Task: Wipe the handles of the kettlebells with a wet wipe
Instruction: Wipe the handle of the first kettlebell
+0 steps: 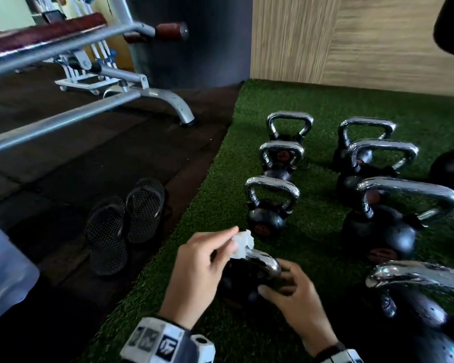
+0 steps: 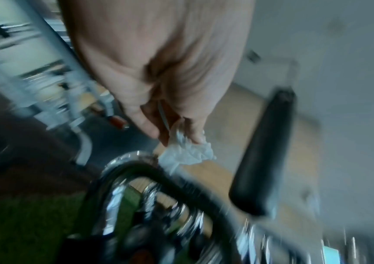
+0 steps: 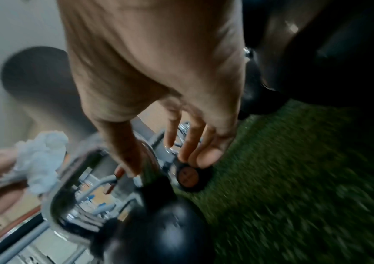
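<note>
The nearest small black kettlebell stands on green turf, its chrome handle arching between my hands. My left hand pinches a crumpled white wet wipe and holds it against the handle's top left. The left wrist view shows that hand with the wipe just above the handle. My right hand grips the kettlebell at the right foot of the handle. In the right wrist view its thumb and fingers straddle that post above the ball, with the wipe at far left.
Several more chrome-handled kettlebells stand in two rows on the turf, the closest just beyond my hands, bigger ones to the right. Black sandals lie on the dark mat at left. A bench frame crosses behind.
</note>
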Action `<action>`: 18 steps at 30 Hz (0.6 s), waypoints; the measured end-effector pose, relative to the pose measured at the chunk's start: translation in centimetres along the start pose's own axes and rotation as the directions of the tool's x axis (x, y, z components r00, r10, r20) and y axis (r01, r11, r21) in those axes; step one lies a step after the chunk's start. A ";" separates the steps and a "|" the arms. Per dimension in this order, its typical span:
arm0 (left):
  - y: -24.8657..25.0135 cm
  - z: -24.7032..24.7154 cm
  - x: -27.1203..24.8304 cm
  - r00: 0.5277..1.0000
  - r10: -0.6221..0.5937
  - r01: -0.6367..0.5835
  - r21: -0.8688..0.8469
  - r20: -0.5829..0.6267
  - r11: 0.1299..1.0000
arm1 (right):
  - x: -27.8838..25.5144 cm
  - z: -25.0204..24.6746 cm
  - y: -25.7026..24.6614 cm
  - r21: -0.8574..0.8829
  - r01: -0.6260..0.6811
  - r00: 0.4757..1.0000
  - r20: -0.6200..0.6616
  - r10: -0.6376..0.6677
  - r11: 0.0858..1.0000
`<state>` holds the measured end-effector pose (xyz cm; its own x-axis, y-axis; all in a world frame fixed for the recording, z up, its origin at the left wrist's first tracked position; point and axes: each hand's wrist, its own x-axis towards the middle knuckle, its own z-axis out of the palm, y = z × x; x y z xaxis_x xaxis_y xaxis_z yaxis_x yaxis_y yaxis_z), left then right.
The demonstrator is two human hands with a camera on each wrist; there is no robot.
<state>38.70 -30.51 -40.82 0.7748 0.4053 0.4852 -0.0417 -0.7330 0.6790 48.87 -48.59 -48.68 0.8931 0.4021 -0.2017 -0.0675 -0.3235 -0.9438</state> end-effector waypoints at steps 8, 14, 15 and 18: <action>-3.4 -0.3 -0.1 0.996 -0.020 0.033 0.154 -0.082 0.987 | 0.6 2.7 1.4 -0.075 -0.015 0.991 -0.133 0.005 0.997; -5.0 0.6 -0.8 0.996 -0.081 0.080 -0.029 -0.042 0.996 | 0.6 2.3 1.2 -0.074 0.031 0.992 -0.119 -0.039 0.997; -5.5 0.7 -0.7 0.986 -0.160 0.154 -0.106 -0.047 0.982 | 0.6 2.3 1.2 -0.066 0.037 0.993 -0.112 -0.044 0.997; -6.6 0.7 -0.6 0.960 -0.279 0.274 -0.219 0.011 0.936 | 0.7 2.0 1.1 -0.065 0.031 0.995 -0.089 -0.036 0.997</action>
<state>38.94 -26.31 -45.99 0.7629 0.5873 0.2703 0.0352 -0.4553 0.8897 48.53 -46.99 -50.39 0.9312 0.3353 -0.1430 -0.0111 -0.3658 -0.9306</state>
